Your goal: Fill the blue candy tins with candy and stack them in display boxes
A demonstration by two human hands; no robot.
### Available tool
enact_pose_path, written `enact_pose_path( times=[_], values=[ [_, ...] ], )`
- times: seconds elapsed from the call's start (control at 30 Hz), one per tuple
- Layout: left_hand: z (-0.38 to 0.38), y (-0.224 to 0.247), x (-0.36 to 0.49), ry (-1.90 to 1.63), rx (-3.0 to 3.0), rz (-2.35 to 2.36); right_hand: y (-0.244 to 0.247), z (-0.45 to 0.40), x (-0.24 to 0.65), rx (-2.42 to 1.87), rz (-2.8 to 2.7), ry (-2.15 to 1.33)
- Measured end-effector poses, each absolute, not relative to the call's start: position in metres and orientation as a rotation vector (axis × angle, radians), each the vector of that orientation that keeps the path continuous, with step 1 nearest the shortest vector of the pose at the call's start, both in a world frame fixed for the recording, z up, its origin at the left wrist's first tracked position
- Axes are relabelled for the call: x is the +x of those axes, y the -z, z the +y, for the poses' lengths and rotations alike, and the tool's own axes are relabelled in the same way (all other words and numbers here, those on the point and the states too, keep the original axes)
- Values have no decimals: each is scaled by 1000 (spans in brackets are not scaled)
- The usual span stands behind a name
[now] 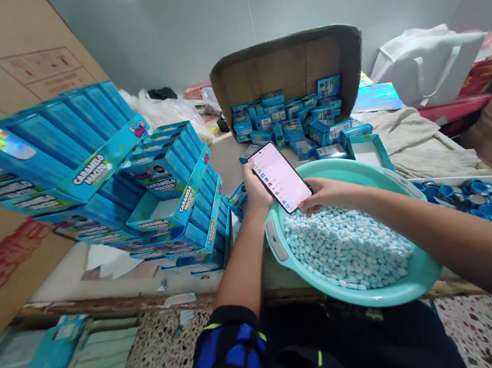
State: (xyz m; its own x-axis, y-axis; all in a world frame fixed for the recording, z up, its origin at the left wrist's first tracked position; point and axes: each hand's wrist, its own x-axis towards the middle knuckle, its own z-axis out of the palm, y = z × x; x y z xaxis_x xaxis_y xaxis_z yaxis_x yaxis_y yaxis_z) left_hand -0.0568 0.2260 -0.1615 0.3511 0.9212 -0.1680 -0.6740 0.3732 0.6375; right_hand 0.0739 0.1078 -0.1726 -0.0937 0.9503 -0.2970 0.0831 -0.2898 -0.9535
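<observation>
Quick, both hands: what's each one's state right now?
Left hand: closed, holding the phone at its left edge.
Right hand: closed on the phone's lower right corner.

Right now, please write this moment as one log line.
left hand: holds phone; right hand: touches phone's lower end; phone: screen lit; basin: holds pale pellets

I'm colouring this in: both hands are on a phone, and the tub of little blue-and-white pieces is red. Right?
Not red: the head view shows the tub is turquoise. It holds little blue-and-white pieces, and the left hand and right hand are on the phone.
</observation>
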Motion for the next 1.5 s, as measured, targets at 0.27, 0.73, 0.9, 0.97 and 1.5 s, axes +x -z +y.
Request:
enact_pose_path(
  times=[0.27,0.73,0.9,0.97,1.5],
  values=[
    [225,161,-57,-1098,575,566,176,107,75,-1437,-1142,-1477],
    [208,147,-66,-1125,709,501,195,118,85,-1279,-770,-1402],
    [203,136,-72,-1026,678,536,197,121,93,-1298,-812,-1334],
    [204,135,-72,-1068,661,554,194,121,94,-1301,-858,-1341],
    [196,134,-70,-986,698,443,174,124,98,-1383,-752,-1253]
  ],
)
